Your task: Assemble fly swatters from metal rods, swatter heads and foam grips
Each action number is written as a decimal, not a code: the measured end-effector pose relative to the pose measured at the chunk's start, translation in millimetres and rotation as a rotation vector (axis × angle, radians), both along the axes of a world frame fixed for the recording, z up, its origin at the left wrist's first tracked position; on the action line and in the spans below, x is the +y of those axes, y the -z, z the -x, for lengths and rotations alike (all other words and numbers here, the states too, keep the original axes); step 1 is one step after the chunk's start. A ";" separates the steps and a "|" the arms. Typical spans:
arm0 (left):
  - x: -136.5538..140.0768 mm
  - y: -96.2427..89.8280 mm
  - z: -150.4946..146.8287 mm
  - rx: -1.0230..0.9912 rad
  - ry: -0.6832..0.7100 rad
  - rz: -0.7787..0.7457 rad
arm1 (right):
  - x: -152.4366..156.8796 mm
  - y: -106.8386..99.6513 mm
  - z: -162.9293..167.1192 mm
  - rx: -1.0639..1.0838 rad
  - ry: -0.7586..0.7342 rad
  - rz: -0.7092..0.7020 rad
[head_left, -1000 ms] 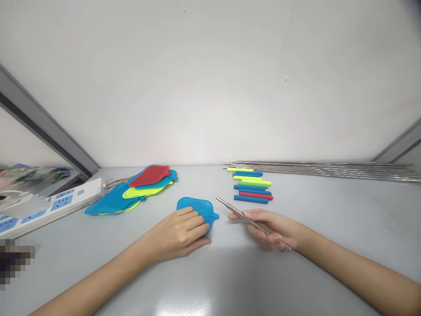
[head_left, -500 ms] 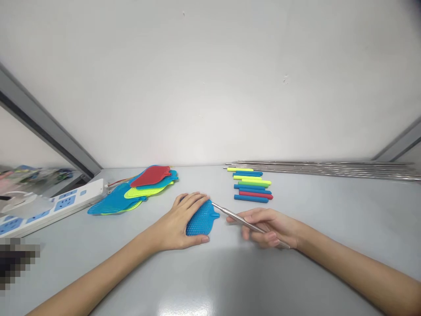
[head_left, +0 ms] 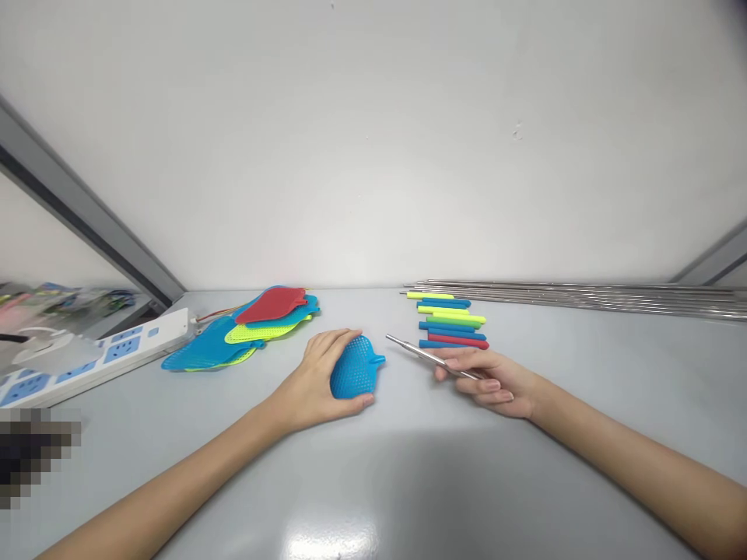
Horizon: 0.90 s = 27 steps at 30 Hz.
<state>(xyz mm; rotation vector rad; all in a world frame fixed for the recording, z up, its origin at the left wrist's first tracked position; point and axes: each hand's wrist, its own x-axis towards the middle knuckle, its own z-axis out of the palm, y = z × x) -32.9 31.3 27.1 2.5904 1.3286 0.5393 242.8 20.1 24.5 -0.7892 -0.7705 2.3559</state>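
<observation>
My left hand [head_left: 315,385] curls round a blue mesh fly swatter head [head_left: 355,369], thumb on its near edge and fingers along the far edge. The head's short socket points right; its left part is hidden in my palm. In my right hand [head_left: 496,381] is a thin silver telescopic rod [head_left: 413,348], gripped between thumb and fingers. The rod's thinner tip points up and left, just above and right of the socket and apart from it. Part of the rod is covered by my fingers.
Red, blue and yellow swatter heads [head_left: 271,305] lie piled at the left, by a white power strip [head_left: 166,334]. Several coloured handle tubes [head_left: 449,320] lie behind my right hand. Metal rods [head_left: 583,295] run along the wall [head_left: 373,171] at the back right.
The rod's tip has come away from the swatter head, which it overlapped before, and now shows free. My right fingers have shifted along the rod. My left hand stays round the swatter head.
</observation>
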 end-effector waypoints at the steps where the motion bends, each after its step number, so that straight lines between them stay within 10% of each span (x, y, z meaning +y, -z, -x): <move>1: 0.0 0.2 0.0 -0.003 -0.013 0.005 | 0.4 0.5 -0.5 0.012 -0.003 0.035; 27: -0.6 0.2 -0.3 -0.036 -0.036 -0.101 | 1.4 4.2 -3.0 0.006 -0.175 0.000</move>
